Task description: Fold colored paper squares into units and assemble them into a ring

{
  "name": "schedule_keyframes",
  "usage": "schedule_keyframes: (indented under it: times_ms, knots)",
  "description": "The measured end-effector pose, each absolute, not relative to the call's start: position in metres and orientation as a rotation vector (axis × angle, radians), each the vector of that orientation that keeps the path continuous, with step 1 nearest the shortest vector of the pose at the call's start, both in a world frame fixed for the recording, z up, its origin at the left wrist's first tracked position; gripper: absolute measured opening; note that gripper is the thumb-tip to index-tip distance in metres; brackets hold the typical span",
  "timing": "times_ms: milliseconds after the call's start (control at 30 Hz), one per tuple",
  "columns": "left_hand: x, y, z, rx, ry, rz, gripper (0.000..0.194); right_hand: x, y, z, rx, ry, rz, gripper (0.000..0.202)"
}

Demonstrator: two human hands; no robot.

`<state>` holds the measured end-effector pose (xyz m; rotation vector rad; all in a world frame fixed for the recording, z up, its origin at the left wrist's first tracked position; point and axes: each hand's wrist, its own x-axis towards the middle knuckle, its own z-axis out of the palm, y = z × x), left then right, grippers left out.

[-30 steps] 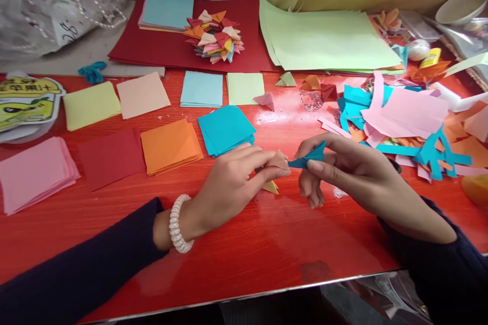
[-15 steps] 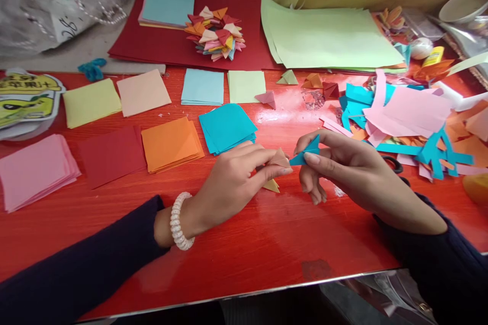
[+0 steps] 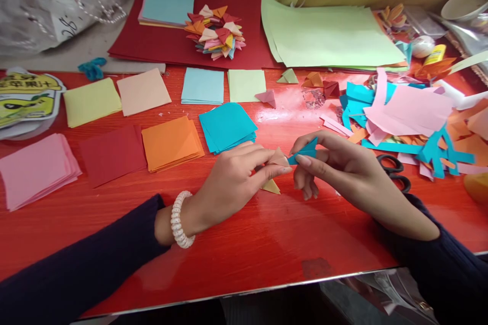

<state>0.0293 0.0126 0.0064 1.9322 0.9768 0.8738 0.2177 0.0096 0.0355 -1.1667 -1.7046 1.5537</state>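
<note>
Between the thumb and fingers of my left hand (image 3: 232, 183) is a folded peach paper piece (image 3: 279, 157). My right hand (image 3: 339, 172) pinches a folded blue paper piece (image 3: 308, 149), whose lower left tip meets the peach piece. A yellow folded piece (image 3: 271, 187) shows just under my left fingertips. Beyond my hands, small folded pieces in pink (image 3: 267, 97), green (image 3: 288, 76), orange (image 3: 313, 80) and dark red (image 3: 331, 89) sit on the red table (image 3: 244, 264).
Stacks of coloured squares, including orange (image 3: 171, 144) and blue (image 3: 227, 127), spread to the left. A folded paper ring (image 3: 217, 33) rests at the back on dark red sheets. Black scissors (image 3: 392, 165) and paper scraps (image 3: 412, 109) are at the right.
My right hand has shifted slightly left with the blue piece, closer to the peach piece. More of the scissors now shows. My left hand has hardly moved.
</note>
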Motion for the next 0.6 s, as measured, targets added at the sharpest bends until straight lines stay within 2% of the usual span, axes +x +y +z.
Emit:
schedule_keyframes:
  times_ms: [500,600]
  knots:
    - [0.0263,0.0187,0.0088,1.578,1.132,0.813,0.028,0.2159,0.017,0.0278,-1.253,-1.606,1.626,0.014]
    - [0.0259,0.0195,0.0073,1.552,1.146,0.815,0.028,0.2174,0.0178,0.0281,-1.32,-1.694,1.529,0.024]
